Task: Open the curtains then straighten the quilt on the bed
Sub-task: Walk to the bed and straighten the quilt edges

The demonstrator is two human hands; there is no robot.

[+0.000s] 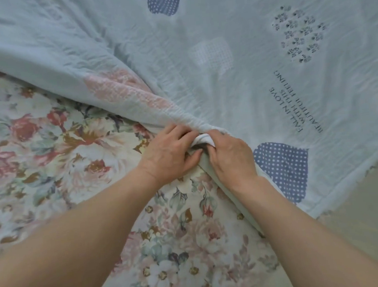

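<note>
Pale-blue quilt (231, 36) spread far and right from both hands (198, 151), which gripped its bunched near corner over the floral bed (47, 155).

Quilt (231, 36) — matt crinkled cloth, floral sheet (46, 144) — smooth cloth

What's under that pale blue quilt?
A floral sheet shows where the quilt is pulled back; both hands grip its bunched edge. Whatever lies beneath the rest is covered.
</note>
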